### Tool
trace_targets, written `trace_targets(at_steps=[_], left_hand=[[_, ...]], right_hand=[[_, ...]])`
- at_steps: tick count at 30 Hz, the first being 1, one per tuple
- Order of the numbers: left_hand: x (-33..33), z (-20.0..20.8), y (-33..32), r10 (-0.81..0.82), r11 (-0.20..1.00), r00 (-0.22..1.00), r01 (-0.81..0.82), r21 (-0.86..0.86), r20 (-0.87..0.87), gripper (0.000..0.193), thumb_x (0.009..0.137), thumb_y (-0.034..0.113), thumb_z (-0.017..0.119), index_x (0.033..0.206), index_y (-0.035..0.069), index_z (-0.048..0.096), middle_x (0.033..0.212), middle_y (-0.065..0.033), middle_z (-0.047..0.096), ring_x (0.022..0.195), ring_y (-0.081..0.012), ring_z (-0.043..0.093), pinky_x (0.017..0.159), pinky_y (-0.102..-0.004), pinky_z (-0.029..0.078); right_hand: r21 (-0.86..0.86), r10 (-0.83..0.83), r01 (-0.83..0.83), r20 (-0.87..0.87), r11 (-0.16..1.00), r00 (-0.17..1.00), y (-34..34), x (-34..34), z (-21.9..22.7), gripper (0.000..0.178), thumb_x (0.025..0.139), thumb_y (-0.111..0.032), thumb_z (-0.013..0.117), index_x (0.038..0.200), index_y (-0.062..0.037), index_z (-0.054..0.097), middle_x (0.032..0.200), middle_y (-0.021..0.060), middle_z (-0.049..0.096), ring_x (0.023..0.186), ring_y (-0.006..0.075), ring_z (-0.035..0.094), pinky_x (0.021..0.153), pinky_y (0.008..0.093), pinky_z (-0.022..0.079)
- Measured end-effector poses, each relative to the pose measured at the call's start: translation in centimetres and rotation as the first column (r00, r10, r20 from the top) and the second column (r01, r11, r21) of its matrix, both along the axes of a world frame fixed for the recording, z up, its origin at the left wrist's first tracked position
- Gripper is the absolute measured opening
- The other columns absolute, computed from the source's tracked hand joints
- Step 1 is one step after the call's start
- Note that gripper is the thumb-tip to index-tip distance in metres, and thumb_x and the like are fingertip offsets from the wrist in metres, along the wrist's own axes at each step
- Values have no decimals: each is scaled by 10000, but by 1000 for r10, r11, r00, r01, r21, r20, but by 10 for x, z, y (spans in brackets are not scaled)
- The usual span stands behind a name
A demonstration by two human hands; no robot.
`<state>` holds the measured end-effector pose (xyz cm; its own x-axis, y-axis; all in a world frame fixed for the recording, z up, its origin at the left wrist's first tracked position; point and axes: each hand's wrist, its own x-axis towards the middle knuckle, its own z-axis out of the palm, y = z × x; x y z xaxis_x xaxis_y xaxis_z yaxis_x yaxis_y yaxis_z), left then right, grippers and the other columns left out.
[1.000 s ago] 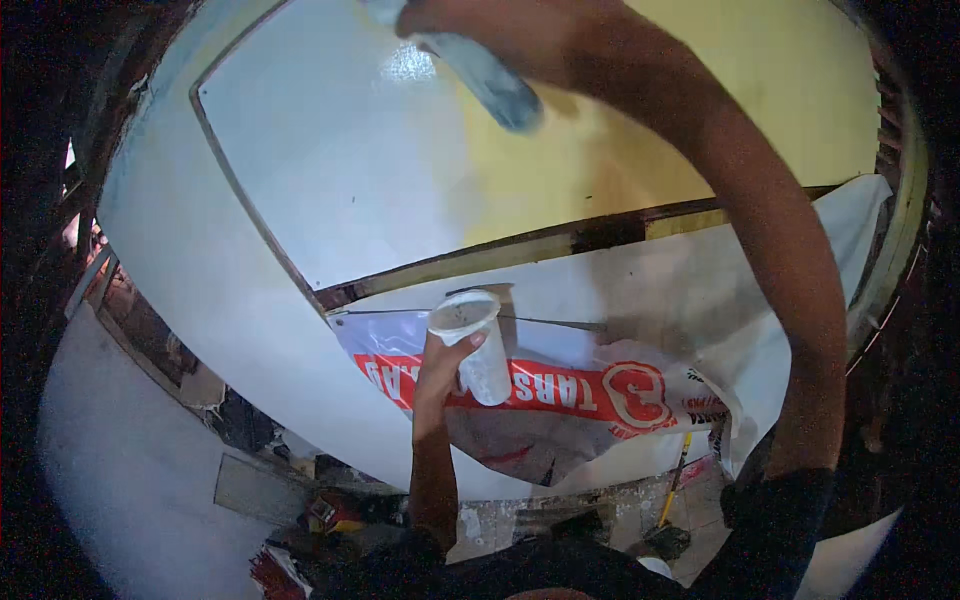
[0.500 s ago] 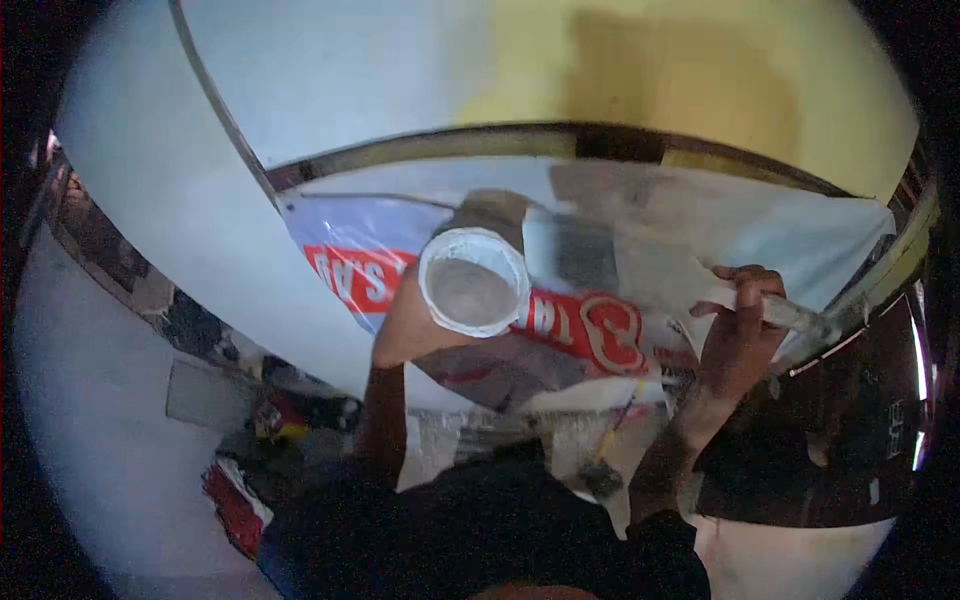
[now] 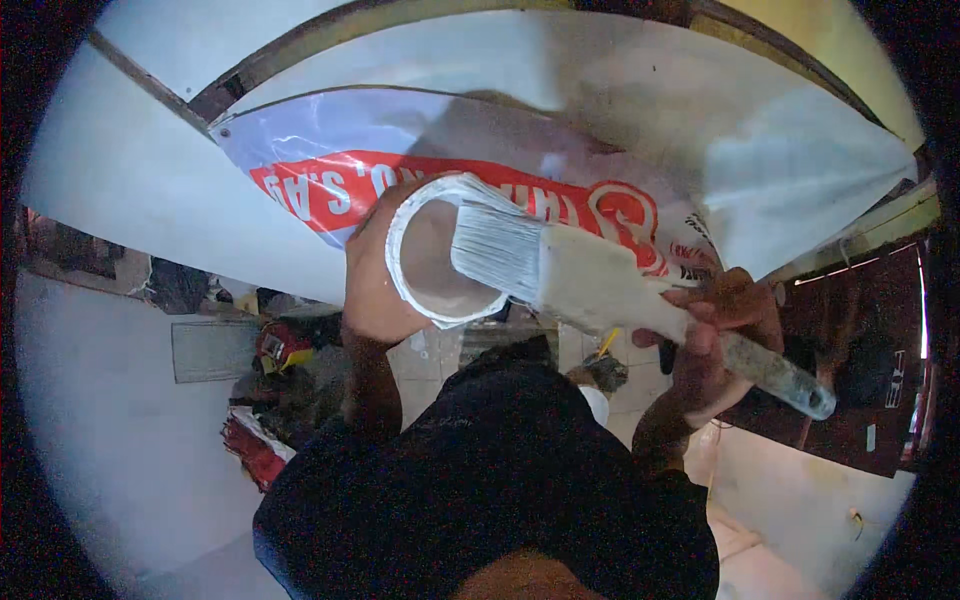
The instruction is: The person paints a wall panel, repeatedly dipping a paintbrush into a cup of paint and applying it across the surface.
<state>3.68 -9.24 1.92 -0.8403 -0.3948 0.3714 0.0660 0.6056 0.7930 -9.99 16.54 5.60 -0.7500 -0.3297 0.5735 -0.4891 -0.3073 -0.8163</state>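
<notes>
A white round tub (image 3: pixel 425 250) with a paint-crusted rim is held up before me, its mouth facing me. My left hand (image 3: pixel 372 280) is closed round its left side. The inside looks greyish; I cannot tell how much paint it holds. A wide flat paintbrush (image 3: pixel 590 275) lies slantwise across the tub's mouth. Its whitish, paint-coated bristles cover the right part of the opening. Closed on the brush's handle is my right hand (image 3: pixel 725 325), and the handle's worn end sticks out below it to the right.
Beyond my hands hangs a white plastic banner (image 3: pixel 820 180) with a red band, below a wooden strip (image 3: pixel 320 35). A dark red panel (image 3: pixel 860 370) stands at the right. Red and dark items (image 3: pixel 255 450) lie at lower left, beside a pale wall (image 3: pixel 110 430).
My right hand has brought the brush round so its bristles lie over the tub. The view has tipped downward, and the banner sits higher in the picture.
</notes>
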Motion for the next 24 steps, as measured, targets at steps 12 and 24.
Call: trace_targets(at_steps=[12,24], left_hand=[[-4,-8,-2,86,964,996,-83,-252,2,600,722,197,776,1247,17,547,1178,-155,630,1081,-272,612,973,-422,474],[-29,6,20,23,845,996,-67,-530,-89,544,733,176,731,1232,41,561,1201,-147,619,1117,-287,585,983,-427,445]], right_hand=[[-258,8,-91,-308,962,952,17,20,-40,241,771,-99,774,879,12,589,760,206,651,589,275,662,503,305,556],[241,266,-167,-473,956,840,21,-2,-5,345,673,-126,868,915,-45,636,814,169,677,672,223,680,557,300,544]])
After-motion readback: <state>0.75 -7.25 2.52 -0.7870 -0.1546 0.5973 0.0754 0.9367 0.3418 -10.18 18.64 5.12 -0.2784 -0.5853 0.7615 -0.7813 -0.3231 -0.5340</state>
